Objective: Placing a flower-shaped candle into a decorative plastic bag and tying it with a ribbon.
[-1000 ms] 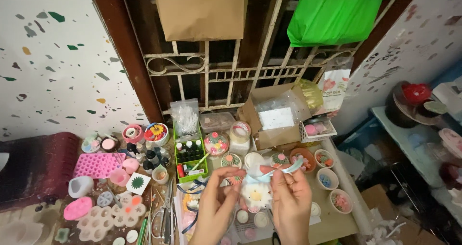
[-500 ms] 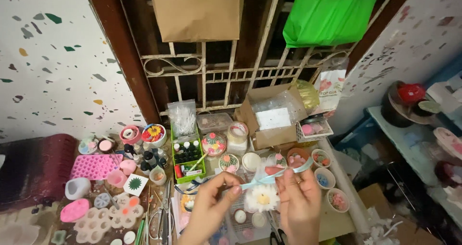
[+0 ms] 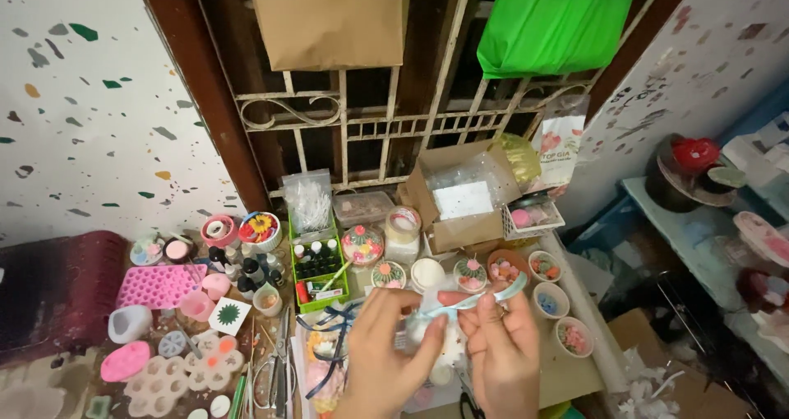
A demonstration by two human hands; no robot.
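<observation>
Both my hands, left [image 3: 386,349] & right [image 3: 501,349], pinch shut on thin pale-blue satin ribbon [image 3: 485,296], lower centre of frame, above cluttered desk [image 3: 575,370]. Risk: ribbon slips, knot loosens, if pull's uneven.

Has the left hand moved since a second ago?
Yes. The left hand has shifted rightward, away from the green bottle tray, closing against the right hand over the pale blue ribbon.

A: What kind of place?

B: Home craft corner, probably candle or soap making. Silicone moulds [image 3: 160,286], green rack of small bottles [image 3: 320,271], bowls of tiny decorations [image 3: 549,300], scissors [image 3: 279,370] crowd a table [image 3: 575,370].

A: Home?

B: Iron window grille [image 3: 370,123], speckled wall [image 3: 82,98].
</observation>
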